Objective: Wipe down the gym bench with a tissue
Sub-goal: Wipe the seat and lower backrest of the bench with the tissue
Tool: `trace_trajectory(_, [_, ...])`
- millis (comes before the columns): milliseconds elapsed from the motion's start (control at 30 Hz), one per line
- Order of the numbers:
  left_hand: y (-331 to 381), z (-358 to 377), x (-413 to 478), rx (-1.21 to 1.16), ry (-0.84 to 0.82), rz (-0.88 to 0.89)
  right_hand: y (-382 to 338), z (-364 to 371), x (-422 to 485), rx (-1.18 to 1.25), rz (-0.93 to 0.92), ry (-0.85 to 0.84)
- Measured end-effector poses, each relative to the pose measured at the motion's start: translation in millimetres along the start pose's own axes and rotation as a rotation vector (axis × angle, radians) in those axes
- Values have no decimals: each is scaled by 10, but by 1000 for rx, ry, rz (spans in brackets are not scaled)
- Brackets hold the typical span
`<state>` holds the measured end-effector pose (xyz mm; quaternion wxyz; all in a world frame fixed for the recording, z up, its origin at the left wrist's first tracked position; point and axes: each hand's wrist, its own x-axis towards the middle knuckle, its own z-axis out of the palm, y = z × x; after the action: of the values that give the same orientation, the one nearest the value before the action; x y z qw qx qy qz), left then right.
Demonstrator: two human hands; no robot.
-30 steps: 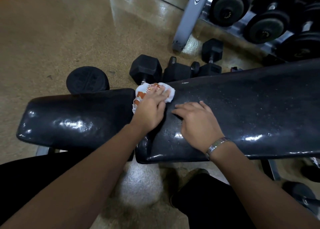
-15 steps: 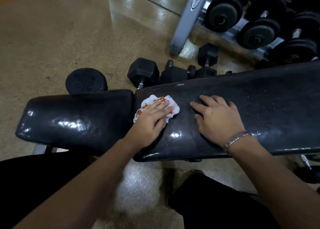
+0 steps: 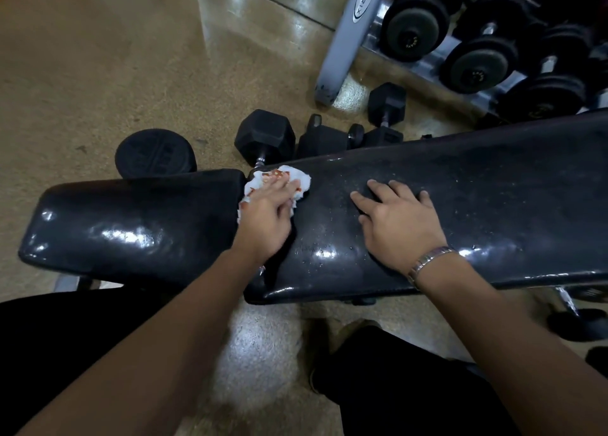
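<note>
Your left hand [image 3: 266, 215] lies flat on the tissue [image 3: 301, 182], with fingers nearly straight and pressing down. It does not close around the paper. The tissue is white, crumpled and soft, with a small orange-red print. It sits on the far left corner of the long pad [image 3: 493, 188] of the gym bench [image 3: 543, 238], just beside the gap to the seat pad [image 3: 131, 225], and its edges stick out to the left and beyond your fingertips. Your right hand [image 3: 398, 225] is to the right, apart from the tissue, palm down with fingers spread and relaxed on the same pad, holding nothing. A metal band [image 3: 431, 262] of shiny links goes around that wrist. Both pads are black, smooth vinyl with rounded edges; they shine under the light, and the long one carries many fine droplets or specks — I cannot tell which. On the speckled tan floor [image 3: 98, 73] beyond the bench rest black hex dumbbells [image 3: 265, 136] with matte faces and a round weight [image 3: 154, 154]. At the far right stands a grey rack [image 3: 348, 40] with round-headed dumbbells.
</note>
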<state>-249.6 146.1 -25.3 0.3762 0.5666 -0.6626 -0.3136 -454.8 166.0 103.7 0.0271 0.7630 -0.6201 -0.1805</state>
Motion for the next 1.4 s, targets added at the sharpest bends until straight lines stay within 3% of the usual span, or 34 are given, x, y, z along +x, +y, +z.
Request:
trace_trajectory(167, [-56, -123, -388, 33, -143, 266, 2, 3, -14, 2, -7, 5])
trace_trajectory(300, [22, -14, 31, 2, -12, 11, -4, 15, -23, -3, -8, 3])
trace_trajectory(467, [37, -86, -446, 9, -170, 234, 9, 33, -29, 6, -8, 5])
trace_trajectory(567, [-172, -175, -262, 25, -85, 146, 5, 32, -26, -8, -10, 7])
trace_trajectory(667, [63, 33, -223, -10, -15, 33, -7, 40, -27, -14, -9, 5])
trace_trajectory(833, [-53, -180, -539, 39, -230, 255, 8, 60, -54, -8, -14, 7])
trace_trajectory(1000, [-69, -122, -173, 4, -69, 48, -14, 59, -51, -26, -12, -4])
trace_trajectory(1200, [-76, -220, -679, 17, -291, 302, 10, 67, -45, -15, -18, -23])
trace_trajectory(1333, [3, -111, -403, 4, -145, 131, -13, 43, -30, -39, -16, -39])
trace_trajectory(1400, [236, 68, -502, -9, -140, 135, -1, 42, -33, -35, -13, -33])
